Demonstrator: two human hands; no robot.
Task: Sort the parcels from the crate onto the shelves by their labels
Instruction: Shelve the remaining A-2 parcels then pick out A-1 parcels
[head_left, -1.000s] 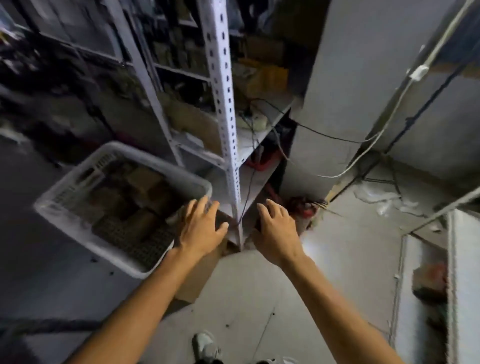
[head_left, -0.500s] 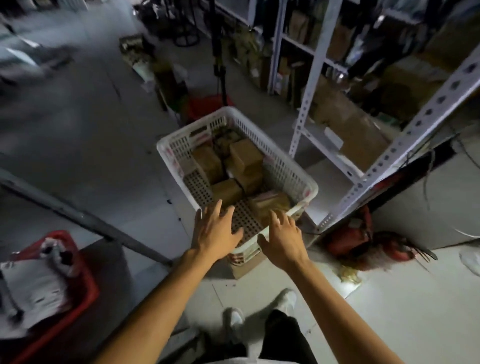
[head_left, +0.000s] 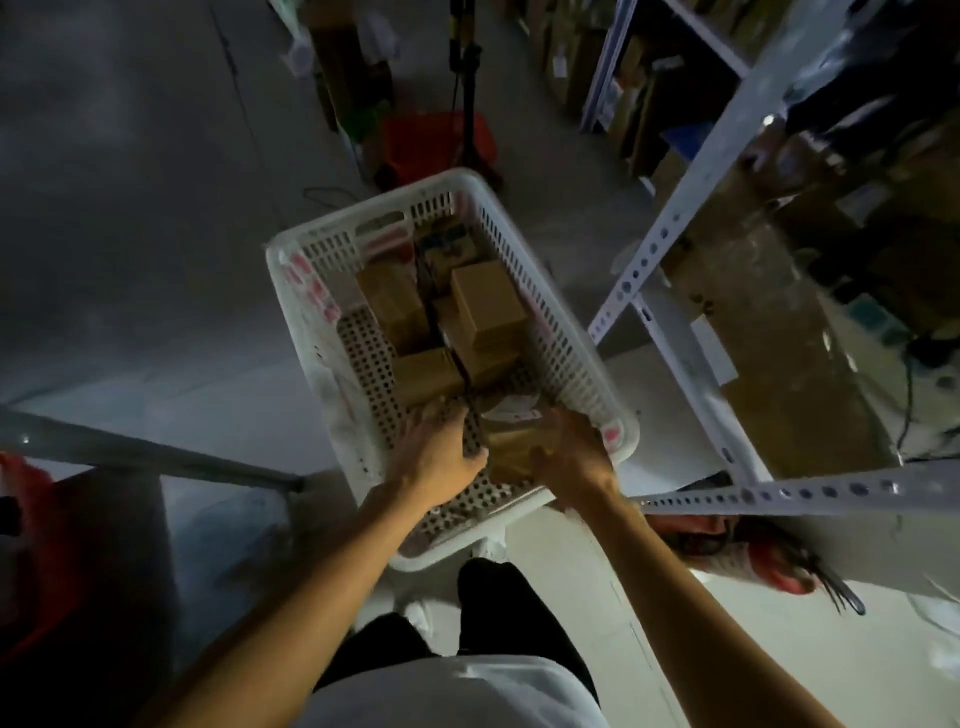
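A white perforated plastic crate (head_left: 306, 317) stands on the floor in front of me and holds several brown cardboard parcels (head_left: 488, 306). Both my hands are down inside its near end. My left hand (head_left: 441, 457) and my right hand (head_left: 566, 457) clasp the two sides of a brown parcel with a white label (head_left: 511, 436). The parcel sits low in the crate, near the perforated bottom. The white metal shelves (head_left: 670, 322) with boxes on them rise at the right.
A perforated shelf beam (head_left: 795, 493) juts out at the right, close to my right forearm. A grey bar (head_left: 156, 457) crosses at the left above a red bin (head_left: 31, 561). A red basket (head_left: 436, 140) and a dark stand (head_left: 467, 78) lie beyond the crate. Red objects (head_left: 748, 556) lie under the shelf.
My view swung from the shelf post down onto the crate. Both hands dropped from above the crate's rim into it and closed around the near parcel.
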